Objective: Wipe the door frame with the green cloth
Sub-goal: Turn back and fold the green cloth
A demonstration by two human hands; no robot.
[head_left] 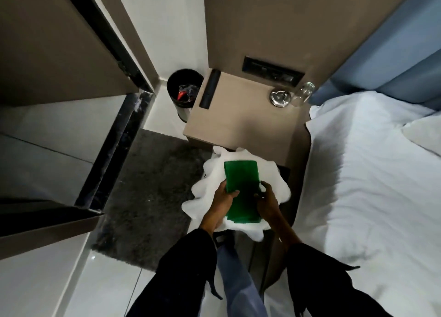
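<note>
Both hands, left hand (223, 193) and right hand (267, 201), grip the folded green cloth (242, 190).

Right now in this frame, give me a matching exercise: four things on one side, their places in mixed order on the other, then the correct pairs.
Things:
1. green cloth
2. waste bin
3. ashtray
4. grey mat

Places:
A. on the floor by the doorway
B. held in both hands over a white cloth
C. on the bedside table next to a clear glass
D. in the corner left of the bedside table

Pairs: 1-B, 2-D, 3-C, 4-A

The left hand and right hand grip the green cloth's edges above the white cloth; the glass is right of the ashtray on the bedside table.
</note>
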